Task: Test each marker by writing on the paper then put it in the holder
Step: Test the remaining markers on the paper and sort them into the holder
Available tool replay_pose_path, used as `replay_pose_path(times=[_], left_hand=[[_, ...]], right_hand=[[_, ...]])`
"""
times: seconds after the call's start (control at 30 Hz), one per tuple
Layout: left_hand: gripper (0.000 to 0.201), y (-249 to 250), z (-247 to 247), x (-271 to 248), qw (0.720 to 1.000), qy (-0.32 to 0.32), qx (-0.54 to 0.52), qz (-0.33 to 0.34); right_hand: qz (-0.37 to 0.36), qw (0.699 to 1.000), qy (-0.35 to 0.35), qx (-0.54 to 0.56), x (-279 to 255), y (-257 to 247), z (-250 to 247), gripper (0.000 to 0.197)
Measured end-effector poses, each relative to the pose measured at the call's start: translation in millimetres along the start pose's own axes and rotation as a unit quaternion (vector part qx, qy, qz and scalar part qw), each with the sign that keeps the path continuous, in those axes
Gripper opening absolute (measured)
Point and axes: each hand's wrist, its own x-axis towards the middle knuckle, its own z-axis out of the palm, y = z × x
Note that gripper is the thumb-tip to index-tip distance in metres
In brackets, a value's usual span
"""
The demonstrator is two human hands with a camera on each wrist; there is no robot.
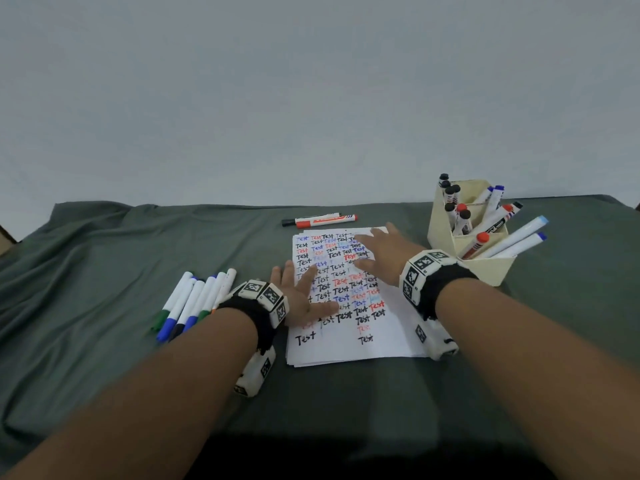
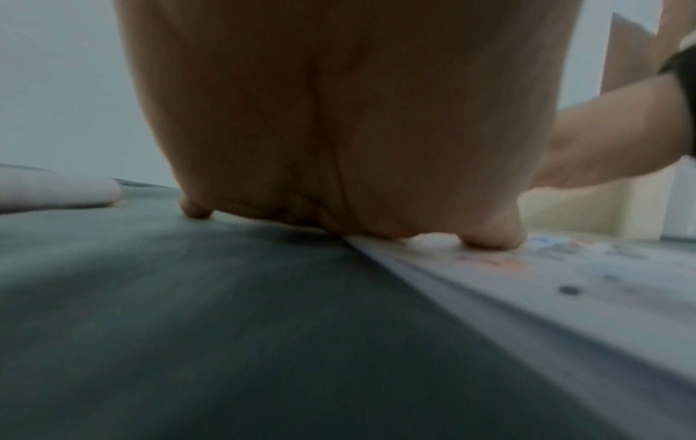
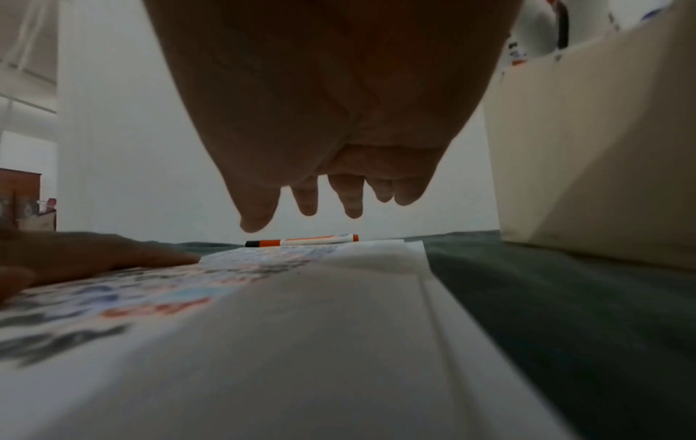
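A white paper stack covered in "Test" words lies on the green cloth. My left hand lies flat on its left edge, fingers spread and straight, also seen as my left hand pressing the paper. My right hand hovers over the upper right of the paper with straight fingers, holding nothing; in the right wrist view my right hand hangs above the paper. Two markers lie beyond the paper, one orange marker. Several markers lie at left. The cream holder holds several markers.
A green cloth covers the table, wrinkled at the left. A plain wall rises behind. The holder's wall stands close on the right of my right hand. A marker lies left of my left hand.
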Motion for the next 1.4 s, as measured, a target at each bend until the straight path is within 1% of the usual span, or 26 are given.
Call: replay_pose_path(times=[0.13,0.2,0.23,0.37,0.43,0.53,0.57,0.63,0.8,0.93,1.13,1.2,1.27,1.33,1.4], left_hand=[[0.127,0,-15,1,0.999,-0.032,0.028,-0.001],[0.130,1,-30,6,0.999,-0.011,0.031,0.007],[0.126,2,-39,11,0.999,0.016,0.030,0.010],[0.092,4,-75,46,0.991,0.126,0.051,0.013],[0.072,1,-86,63,0.984,0.170,0.058,0.018],[0.039,-7,-97,89,0.979,0.198,0.033,0.035],[0.033,-10,-100,96,0.979,0.200,0.027,0.041],[0.027,-15,-104,109,0.979,0.197,0.022,0.047],[0.022,-24,-104,133,0.977,0.206,0.011,0.046],[0.018,-23,-106,142,0.975,0.216,-0.015,0.053],[0.035,-28,-111,148,0.974,0.209,-0.064,0.067],[0.040,-31,-113,149,0.974,0.215,-0.040,0.062],[0.040,-34,-116,149,0.977,0.207,-0.001,0.049],[0.033,-35,-116,146,0.979,0.197,0.034,0.041],[0.027,-36,-115,142,0.977,0.203,0.055,0.029]], right_hand=[[0.000,1.000,-0.029,0.000,5,1,7,0.069],[0.001,0.999,-0.038,0.011,6,1,10,0.072],[0.003,0.999,-0.043,0.016,7,1,12,0.074],[0.017,0.998,-0.060,0.017,10,3,19,0.078],[0.022,0.997,-0.069,0.007,12,4,21,0.081],[0.025,0.997,-0.067,0.006,13,7,25,0.084],[0.029,0.997,-0.065,0.015,13,8,26,0.085],[0.036,0.997,-0.065,0.028,14,9,27,0.087],[0.040,0.996,-0.075,0.017,16,8,27,0.089],[0.039,0.996,-0.081,0.016,16,8,26,0.089],[0.039,0.995,-0.089,0.018,15,8,24,0.089],[0.041,0.995,-0.090,0.018,15,8,24,0.088],[0.043,0.995,-0.094,0.019,15,8,24,0.089],[0.044,0.994,-0.093,0.021,15,8,24,0.089],[0.043,0.995,-0.089,0.023,15,8,23,0.088]])
